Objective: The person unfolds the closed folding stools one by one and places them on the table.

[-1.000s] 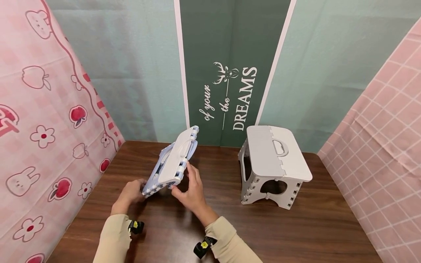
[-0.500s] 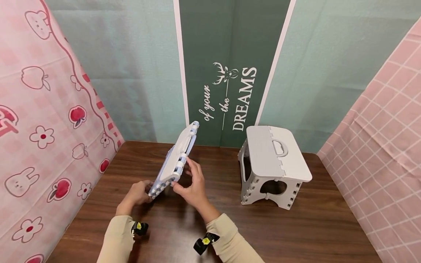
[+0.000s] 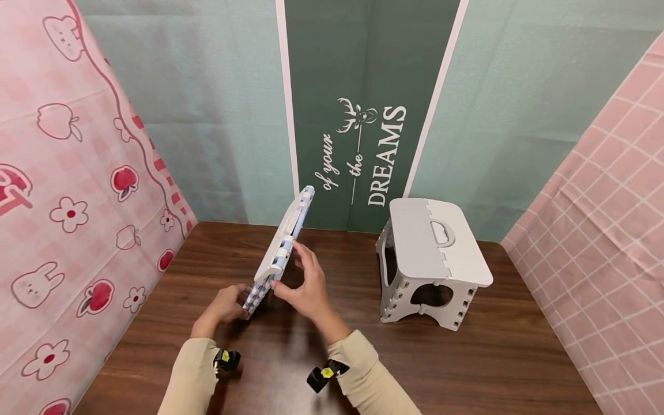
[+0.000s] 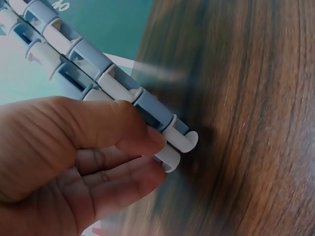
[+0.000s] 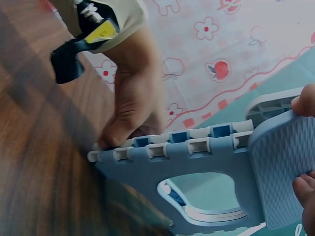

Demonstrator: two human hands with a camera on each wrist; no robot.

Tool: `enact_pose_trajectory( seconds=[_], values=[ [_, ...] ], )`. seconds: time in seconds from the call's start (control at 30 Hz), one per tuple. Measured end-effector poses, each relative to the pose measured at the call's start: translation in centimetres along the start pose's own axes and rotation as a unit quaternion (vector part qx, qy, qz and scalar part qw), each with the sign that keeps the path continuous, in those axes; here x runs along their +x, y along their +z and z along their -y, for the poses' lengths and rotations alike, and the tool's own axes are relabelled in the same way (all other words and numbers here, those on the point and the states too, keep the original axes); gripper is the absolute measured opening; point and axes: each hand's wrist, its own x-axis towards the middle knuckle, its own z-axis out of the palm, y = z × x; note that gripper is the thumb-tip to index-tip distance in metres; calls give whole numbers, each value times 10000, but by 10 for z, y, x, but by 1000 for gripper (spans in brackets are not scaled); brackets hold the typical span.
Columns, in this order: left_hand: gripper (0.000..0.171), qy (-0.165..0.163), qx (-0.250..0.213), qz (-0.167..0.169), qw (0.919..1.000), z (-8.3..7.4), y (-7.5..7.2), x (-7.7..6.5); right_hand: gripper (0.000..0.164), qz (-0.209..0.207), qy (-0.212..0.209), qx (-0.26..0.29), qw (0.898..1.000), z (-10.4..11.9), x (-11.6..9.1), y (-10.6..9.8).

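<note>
A blue-and-white folding step stool [image 3: 275,248], folded nearly flat, stands tilted on the left half of the table. My left hand [image 3: 226,302] pinches its lower end; in the left wrist view the thumb [image 4: 133,130] lies over the row of blue and white hinges [image 4: 93,59]. With thumb and fingers, my right hand [image 3: 307,288] grips the stool's right edge. The right wrist view shows the blue textured seat panel [image 5: 283,162] between the right hand's fingertips [image 5: 305,102], and a blue leg panel [image 5: 138,169] with an oval opening.
A second folding step stool [image 3: 422,236], white and grey, stands unfolded on the right of the brown wooden table [image 3: 363,357]. Green cloth [image 3: 223,115] with lettering hangs behind; pink patterned cloth [image 3: 88,230] lines the left and pink checked cloth [image 3: 612,230] the right.
Both hands have swung the blue-and-white stool steeper, and its panels have closed together. The left hand has moved right with its lower end. The white stool has not moved.
</note>
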Motion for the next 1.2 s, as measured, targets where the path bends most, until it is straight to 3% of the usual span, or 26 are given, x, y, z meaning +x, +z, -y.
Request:
enact_pose_trajectory(
  seconds=[0.6,1.03,1.2],
  values=[
    [43,160,-379,124,9991,-11,18,8,78,749,512,-28,9959,11,26,-16],
    [41,-57,-185,-86,9998,-21,29,17,78,1131,638,-475,9904,14,41,-22],
    [38,-50,-275,2,9996,-24,31,20,78,1253,636,-509,9888,15,46,-24]
  ],
)
